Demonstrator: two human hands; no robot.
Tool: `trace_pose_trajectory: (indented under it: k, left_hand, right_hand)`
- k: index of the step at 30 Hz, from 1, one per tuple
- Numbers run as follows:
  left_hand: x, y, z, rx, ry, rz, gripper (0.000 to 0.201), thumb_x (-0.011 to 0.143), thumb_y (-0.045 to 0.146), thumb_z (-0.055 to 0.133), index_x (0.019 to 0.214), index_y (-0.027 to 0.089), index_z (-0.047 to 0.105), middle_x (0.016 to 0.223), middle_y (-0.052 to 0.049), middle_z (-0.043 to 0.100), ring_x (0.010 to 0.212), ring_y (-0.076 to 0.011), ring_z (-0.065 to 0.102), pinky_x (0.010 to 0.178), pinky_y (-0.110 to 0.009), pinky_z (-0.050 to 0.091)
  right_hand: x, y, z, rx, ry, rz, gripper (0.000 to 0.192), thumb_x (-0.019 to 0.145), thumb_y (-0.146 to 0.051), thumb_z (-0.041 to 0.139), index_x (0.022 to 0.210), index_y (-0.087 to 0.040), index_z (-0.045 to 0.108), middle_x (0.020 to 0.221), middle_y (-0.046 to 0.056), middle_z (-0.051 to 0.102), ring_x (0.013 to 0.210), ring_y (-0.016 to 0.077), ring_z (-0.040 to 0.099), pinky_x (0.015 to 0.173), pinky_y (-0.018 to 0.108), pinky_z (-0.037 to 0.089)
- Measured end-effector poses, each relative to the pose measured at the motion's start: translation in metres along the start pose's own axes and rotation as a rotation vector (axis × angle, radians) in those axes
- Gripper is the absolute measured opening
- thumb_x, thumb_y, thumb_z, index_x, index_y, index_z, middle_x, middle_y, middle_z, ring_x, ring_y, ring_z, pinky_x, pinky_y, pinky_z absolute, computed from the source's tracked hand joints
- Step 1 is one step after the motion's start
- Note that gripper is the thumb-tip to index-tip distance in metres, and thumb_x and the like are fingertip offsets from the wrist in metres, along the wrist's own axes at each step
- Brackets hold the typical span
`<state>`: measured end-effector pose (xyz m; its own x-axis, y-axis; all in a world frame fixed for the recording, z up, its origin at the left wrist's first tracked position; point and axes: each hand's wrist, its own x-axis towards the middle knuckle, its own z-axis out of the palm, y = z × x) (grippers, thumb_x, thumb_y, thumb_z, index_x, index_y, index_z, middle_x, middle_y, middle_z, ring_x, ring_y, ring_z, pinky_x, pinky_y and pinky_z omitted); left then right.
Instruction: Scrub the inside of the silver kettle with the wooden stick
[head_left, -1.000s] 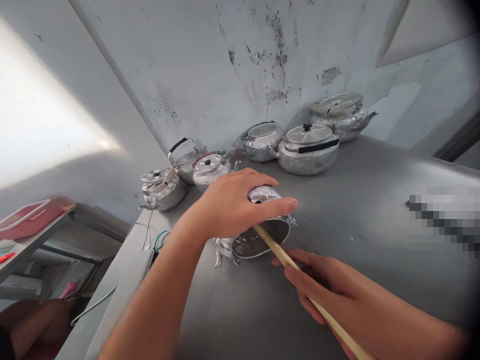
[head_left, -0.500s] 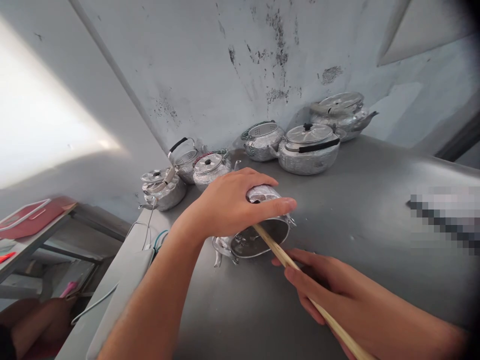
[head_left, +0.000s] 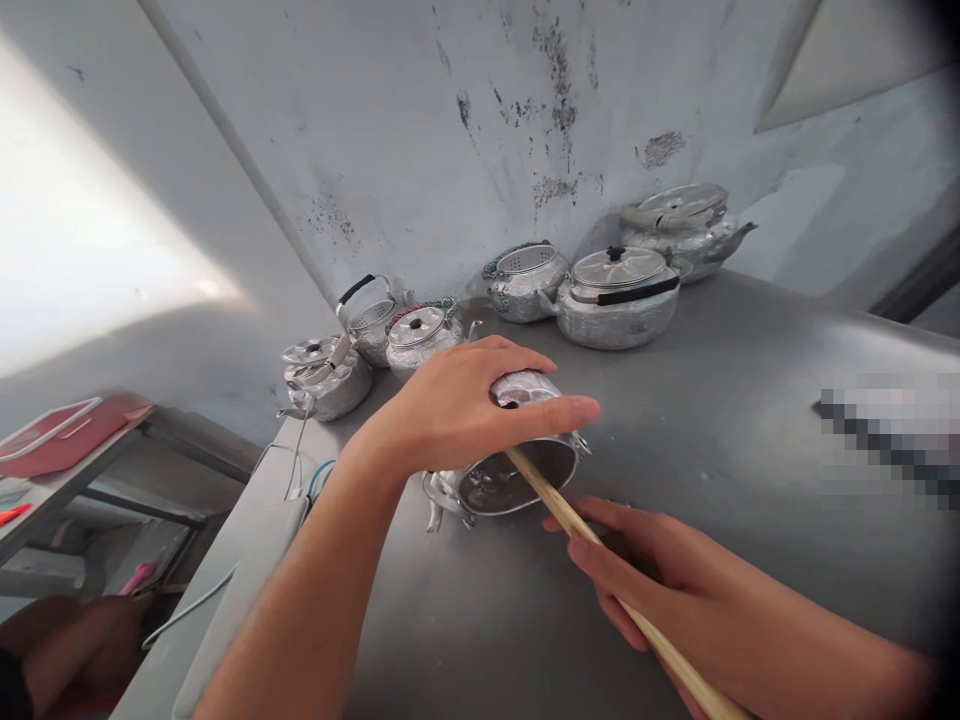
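My left hand (head_left: pixel 457 405) grips a small aluminium kettle body (head_left: pixel 517 470) that lies on its side on the grey metal table (head_left: pixel 750 450), its open mouth turned toward me. A long wooden stick (head_left: pixel 600 570) is held in my right hand (head_left: pixel 645 575). The stick's far end reaches into the kettle's opening. My right hand rests low on the table just in front of the kettle.
Several finished aluminium kettles stand along the stained back wall: a large one with a black handle (head_left: pixel 615 295), another behind it (head_left: pixel 686 228), smaller ones at the left (head_left: pixel 420 338) (head_left: pixel 324 375). Cables (head_left: pixel 315 475) hang off the table's left edge. A lower bench with a red tray (head_left: pixel 67 435) stands at left.
Almost nothing differs. My left hand and the kettle have shifted very slightly; the stick stays inside the opening.
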<state>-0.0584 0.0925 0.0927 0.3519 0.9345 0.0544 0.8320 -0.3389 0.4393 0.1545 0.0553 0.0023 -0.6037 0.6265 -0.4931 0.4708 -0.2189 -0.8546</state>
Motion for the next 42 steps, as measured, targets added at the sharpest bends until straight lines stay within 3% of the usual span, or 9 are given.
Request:
trace_pose_trajectory:
  k: [3, 6, 10, 42]
  left_hand:
    - [0.0007, -0.0004, 0.0006, -0.012, 0.003, 0.008, 0.066, 0.096, 0.082, 0.049, 0.131, 0.032, 0.074, 0.142, 0.002, 0.068, 0.128, -0.0297, 0.063, 0.113, -0.043, 0.046]
    - [0.002, -0.0021, 0.0013, -0.023, 0.013, 0.059, 0.051, 0.107, 0.065, 0.042, 0.124, 0.031, 0.076, 0.138, 0.004, 0.071, 0.13, -0.0257, 0.061, 0.114, -0.039, 0.044]
    - [0.0029, -0.0038, 0.0014, -0.017, 0.018, 0.103, 0.037, 0.109, 0.05, 0.047, 0.121, 0.03, 0.076, 0.138, 0.005, 0.071, 0.13, -0.0224, 0.061, 0.114, -0.035, 0.042]
    - [0.002, -0.0005, 0.0, -0.004, 0.009, 0.066, 0.038, 0.107, 0.054, 0.048, 0.12, 0.032, 0.076, 0.139, 0.003, 0.071, 0.131, -0.0267, 0.061, 0.114, -0.04, 0.044]
  right_hand:
    - [0.0, 0.0004, 0.0005, 0.004, -0.008, 0.011, 0.033, 0.108, -0.045, 0.043, 0.085, -0.024, 0.053, 0.064, -0.008, 0.05, 0.045, 0.0071, 0.046, 0.039, 0.015, 0.05]
    - [0.0002, 0.0002, 0.0011, -0.013, -0.002, 0.021, 0.033, 0.11, -0.043, 0.04, 0.086, -0.024, 0.054, 0.064, -0.009, 0.05, 0.044, 0.007, 0.045, 0.039, 0.015, 0.049]
    - [0.0001, 0.0002, 0.0007, -0.016, 0.002, 0.031, 0.033, 0.11, -0.043, 0.04, 0.087, -0.024, 0.054, 0.064, -0.009, 0.049, 0.045, 0.007, 0.045, 0.039, 0.015, 0.05]
    - [-0.0017, -0.006, 0.0006, -0.005, 0.004, 0.041, 0.03, 0.107, -0.044, 0.048, 0.085, -0.024, 0.054, 0.064, -0.009, 0.049, 0.044, 0.0064, 0.046, 0.038, 0.014, 0.049]
